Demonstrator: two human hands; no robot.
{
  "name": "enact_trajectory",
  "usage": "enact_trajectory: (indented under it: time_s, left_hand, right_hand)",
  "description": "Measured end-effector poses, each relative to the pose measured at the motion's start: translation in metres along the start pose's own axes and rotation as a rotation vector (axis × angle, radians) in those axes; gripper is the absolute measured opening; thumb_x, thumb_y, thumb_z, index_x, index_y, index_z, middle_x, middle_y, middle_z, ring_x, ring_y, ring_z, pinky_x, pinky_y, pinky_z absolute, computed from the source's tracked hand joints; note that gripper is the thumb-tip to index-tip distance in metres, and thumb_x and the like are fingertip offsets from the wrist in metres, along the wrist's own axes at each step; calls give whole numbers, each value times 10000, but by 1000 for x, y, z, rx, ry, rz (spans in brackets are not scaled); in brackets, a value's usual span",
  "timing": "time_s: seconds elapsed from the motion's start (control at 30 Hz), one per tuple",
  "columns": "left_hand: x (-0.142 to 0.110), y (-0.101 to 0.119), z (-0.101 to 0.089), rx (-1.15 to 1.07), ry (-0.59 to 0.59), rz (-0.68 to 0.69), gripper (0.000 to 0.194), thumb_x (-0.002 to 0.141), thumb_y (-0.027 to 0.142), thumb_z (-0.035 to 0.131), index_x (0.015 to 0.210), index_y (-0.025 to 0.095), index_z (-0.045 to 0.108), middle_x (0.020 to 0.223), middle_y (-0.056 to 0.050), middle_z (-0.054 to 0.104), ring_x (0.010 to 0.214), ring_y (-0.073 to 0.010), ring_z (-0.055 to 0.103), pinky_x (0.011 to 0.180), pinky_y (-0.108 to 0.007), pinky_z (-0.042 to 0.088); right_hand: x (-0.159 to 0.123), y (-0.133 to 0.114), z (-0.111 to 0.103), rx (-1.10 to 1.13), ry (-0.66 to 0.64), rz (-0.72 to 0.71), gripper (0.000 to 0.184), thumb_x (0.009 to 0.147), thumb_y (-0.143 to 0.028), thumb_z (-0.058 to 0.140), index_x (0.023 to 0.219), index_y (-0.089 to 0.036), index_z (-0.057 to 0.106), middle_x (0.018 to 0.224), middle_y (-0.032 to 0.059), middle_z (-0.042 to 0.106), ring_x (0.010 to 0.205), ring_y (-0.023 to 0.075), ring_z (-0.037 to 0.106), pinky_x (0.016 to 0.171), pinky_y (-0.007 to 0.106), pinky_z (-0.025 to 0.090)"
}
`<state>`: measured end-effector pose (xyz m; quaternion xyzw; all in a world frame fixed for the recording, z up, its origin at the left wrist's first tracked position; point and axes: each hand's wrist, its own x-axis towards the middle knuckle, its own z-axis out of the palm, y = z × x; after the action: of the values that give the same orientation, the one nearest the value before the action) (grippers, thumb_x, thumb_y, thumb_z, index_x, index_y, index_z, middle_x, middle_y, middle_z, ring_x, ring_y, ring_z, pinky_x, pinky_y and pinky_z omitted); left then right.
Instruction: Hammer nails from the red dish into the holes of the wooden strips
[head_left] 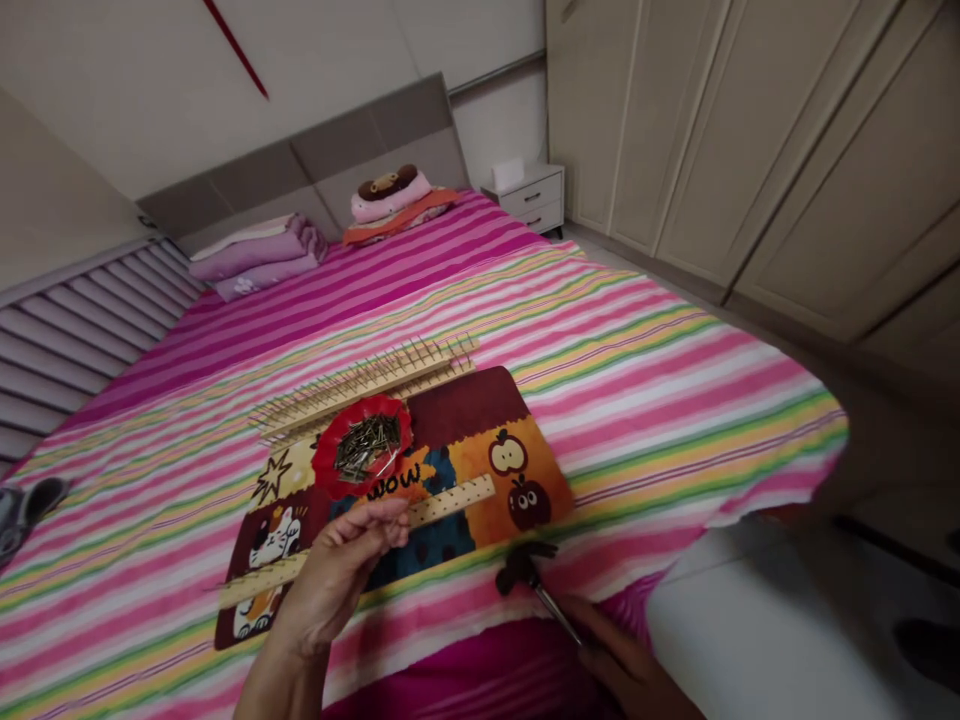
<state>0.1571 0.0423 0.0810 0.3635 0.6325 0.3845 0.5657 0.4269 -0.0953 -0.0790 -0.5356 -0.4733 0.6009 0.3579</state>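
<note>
A: Strip position?
B: Strip [454,502] on the mat [469,408], slanting from the near-left corner toward the right edge. Nails stand in its left end; dark dots, likely holes, mark the right. Bowl [321,468] of loose nails [367,447] beyond it; studded strips [375,378] along the mat's far edge. Mat lies on the bed [675,400].
A: Risks?
B: Soft bed: any blow could make the strip bounce or tip the bowl. A stray swing might catch fingers.
A: Grips?
B: Left grip [341,570]: thumb and fingertips drawn together by the strip; cannot tell whether they pinch a nail. Right grip [611,645]: closed around the hammer [519,570], its head just off the mat's near-right corner.
</note>
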Motion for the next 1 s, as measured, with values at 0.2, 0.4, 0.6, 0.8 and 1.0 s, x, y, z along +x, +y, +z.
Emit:
enact_trajectory:
  time_s: [0.2,0.4,0.6,0.8,1.0]
  left_hand:
    - [0,-25,40,-38,18,87,313,460,319,827,704,153,723,773,-38,713,531,-76,559,574,-224,503]
    - [15,-46,77,-28,81,151,471,476,406,799,841,127,696,743,-44,697,640,-141,629,611,-274,539]
    - [27,-63,95,94,144,305,324,584,440,719,730,164,630,659,-10,677,625,-139,627,650,-280,527]
    - [27,-69,102,286,265,408,240,671,415,641,761,194,666,777,-6,698,772,-153,630,770,-273,498]
    - [27,-73,105,329,290,382,222,683,401,631,761,196,667,768,-9,691,771,-157,625,776,-279,492]
  right_hand:
    - [-1,6,1,65,-44,50,489,846,-313,496,1329,-245,516,1403,51,509,1311,236,415,1103,429,265]
    - [-3,-3,2,116,-49,17,486,829,-240,486,1312,-263,530,1385,25,531,1291,221,441,1091,425,292]
    - [-4,-7,1,122,-39,17,470,834,-227,487,1298,-272,548,1352,18,561,1263,235,473,1078,429,323]
    - [-4,-9,-2,81,-55,-9,490,835,-198,476,1317,-268,530,1356,23,559,1272,237,466,1083,422,318]
    - [-3,-8,-2,99,-64,-34,477,847,-209,482,1314,-290,528,1354,15,559,1264,231,472,1080,425,316]
